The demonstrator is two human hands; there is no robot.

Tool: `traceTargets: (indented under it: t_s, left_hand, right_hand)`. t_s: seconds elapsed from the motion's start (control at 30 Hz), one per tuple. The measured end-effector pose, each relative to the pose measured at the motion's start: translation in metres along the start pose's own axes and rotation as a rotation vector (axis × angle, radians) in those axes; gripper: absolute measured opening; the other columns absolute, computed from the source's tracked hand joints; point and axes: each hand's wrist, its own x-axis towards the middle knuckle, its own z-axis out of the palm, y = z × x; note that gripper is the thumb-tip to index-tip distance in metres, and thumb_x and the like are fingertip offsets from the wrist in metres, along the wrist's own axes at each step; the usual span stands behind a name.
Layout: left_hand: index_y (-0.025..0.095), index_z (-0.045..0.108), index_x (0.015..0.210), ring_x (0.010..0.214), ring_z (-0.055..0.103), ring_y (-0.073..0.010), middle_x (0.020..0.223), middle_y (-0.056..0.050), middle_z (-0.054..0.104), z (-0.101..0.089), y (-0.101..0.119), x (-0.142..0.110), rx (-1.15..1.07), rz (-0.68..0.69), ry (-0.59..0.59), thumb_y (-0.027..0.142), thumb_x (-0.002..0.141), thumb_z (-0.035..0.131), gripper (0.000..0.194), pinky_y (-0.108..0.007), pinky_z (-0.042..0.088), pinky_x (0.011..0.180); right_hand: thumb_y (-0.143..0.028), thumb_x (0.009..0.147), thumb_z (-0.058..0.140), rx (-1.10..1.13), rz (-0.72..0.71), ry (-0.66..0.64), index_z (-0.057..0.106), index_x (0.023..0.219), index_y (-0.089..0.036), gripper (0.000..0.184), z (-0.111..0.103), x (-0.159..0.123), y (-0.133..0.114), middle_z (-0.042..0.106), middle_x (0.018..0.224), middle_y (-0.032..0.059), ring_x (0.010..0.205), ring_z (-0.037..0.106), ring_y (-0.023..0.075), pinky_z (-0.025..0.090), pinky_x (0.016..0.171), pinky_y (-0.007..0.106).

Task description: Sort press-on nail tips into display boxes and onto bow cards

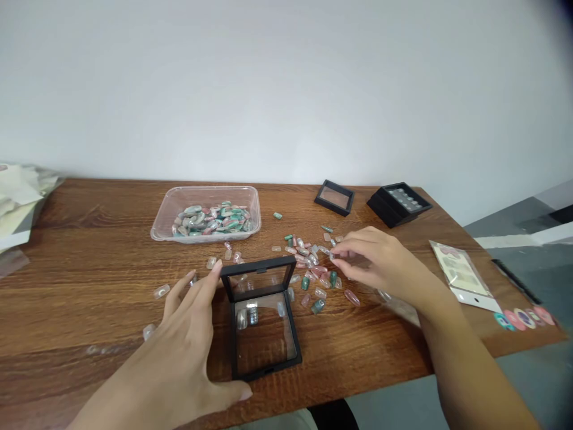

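Note:
My left hand (179, 352) is spread around the left side of a hinged black display case (298, 352). Its index fingertip meets the corner of the raised lid; the thumb lies by the front edge, and I cannot tell if it touches. Inside the case are a few shiny false nails (242, 319), and clear film spans its frame. My right hand (376, 263) is over the loose pile, thumb and index finger pinched on a small clear false nail (332, 255). Around it are scattered pink, green and clear false nails (319, 271).
Behind the case stands a clear plastic tub (162, 218) of false nails. Towards the wall are a small black frame (320, 200) and a black box (382, 206) with pale nails. A packet (465, 275) and round stickers (514, 319) lie right; papers (20, 191) lie left.

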Motion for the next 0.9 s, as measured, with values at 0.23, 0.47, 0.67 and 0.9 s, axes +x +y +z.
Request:
traceTargets:
  t_s: [0.23,0.47,0.67,0.9]
  left_hand:
    - [0.017,-0.027,0.158,0.147,0.032,-0.0530,0.163,-0.027,0.032,-0.009,0.008,0.011,-0.021,0.150,-0.024,0.063,0.066,0.080,0.148,-0.074,0.035,0.112]
    - [0.011,-0.023,0.159,0.146,0.033,-0.0498,0.159,-0.030,0.034,-0.009,0.013,0.011,-0.043,0.200,-0.005,0.055,0.070,0.079,0.142,-0.072,0.028,0.114]
    - [0.009,-0.016,0.160,0.143,0.035,-0.0455,0.152,-0.027,0.041,-0.009,0.015,0.012,-0.063,0.190,-0.019,0.053,0.070,0.079,0.138,-0.068,0.020,0.117]
    - [0.006,-0.012,0.159,0.140,0.039,-0.0393,0.149,-0.024,0.045,-0.009,0.017,0.013,-0.080,0.219,-0.006,0.054,0.069,0.078,0.137,-0.061,0.009,0.122]
  right_hand:
    - [-0.020,0.095,0.063,0.053,-0.241,0.114,0.070,0.101,-0.026,0.011,0.005,-0.001,-0.046,0.076,0.088,0.0023,0.077,0.066,0.0187,0.049,0.077,0.037]
    - [-0.016,0.097,0.062,0.012,-0.327,0.161,0.070,0.092,-0.017,0.010,0.036,0.001,-0.089,0.072,0.080,0.0015,0.070,0.064,0.0163,0.046,0.069,0.032]
    - [-0.019,0.100,0.059,-0.021,-0.342,0.155,0.072,0.094,-0.016,0.015,0.047,0.007,-0.092,0.068,0.075,0.0008,0.066,0.061,0.0167,0.043,0.063,0.032]
    - [-0.019,0.101,0.057,-0.027,-0.360,0.138,0.073,0.096,-0.016,0.016,0.051,0.009,-0.094,0.067,0.074,0.0010,0.066,0.061,0.0170,0.042,0.064,0.032]
